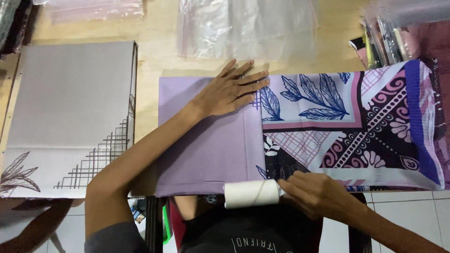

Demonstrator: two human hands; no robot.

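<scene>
While two hands (232, 91) work, two folded scarves (328, 126), one lint roller (251, 193)

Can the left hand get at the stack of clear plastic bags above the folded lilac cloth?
Probably yes. The left hand lies flat on the folded lilac cloth, and the clear plastic bags sit just beyond its fingertips with bare wooden table between them.

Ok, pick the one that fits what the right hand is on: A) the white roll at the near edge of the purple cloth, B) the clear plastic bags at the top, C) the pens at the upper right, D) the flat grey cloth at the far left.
A: the right hand closes its fingers around one end of the white roll, which lies at the near edge of the purple cloth.
</scene>
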